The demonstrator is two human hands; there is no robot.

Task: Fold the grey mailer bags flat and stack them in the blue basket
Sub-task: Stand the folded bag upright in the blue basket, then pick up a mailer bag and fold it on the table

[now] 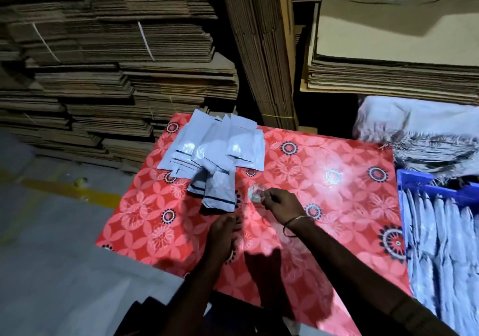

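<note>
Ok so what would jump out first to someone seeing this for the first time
The red floral tablecloth in the middle, with a loose pile of grey mailer bags at its far left. To the right, a blue basket holds folded bags, and stacks of flattened cardboard fill the background.

Two hands, left and right; one surface in the middle of the frame; one basket at the right edge; one loose heap of mailer bags above centre, too overlapped to count
</note>
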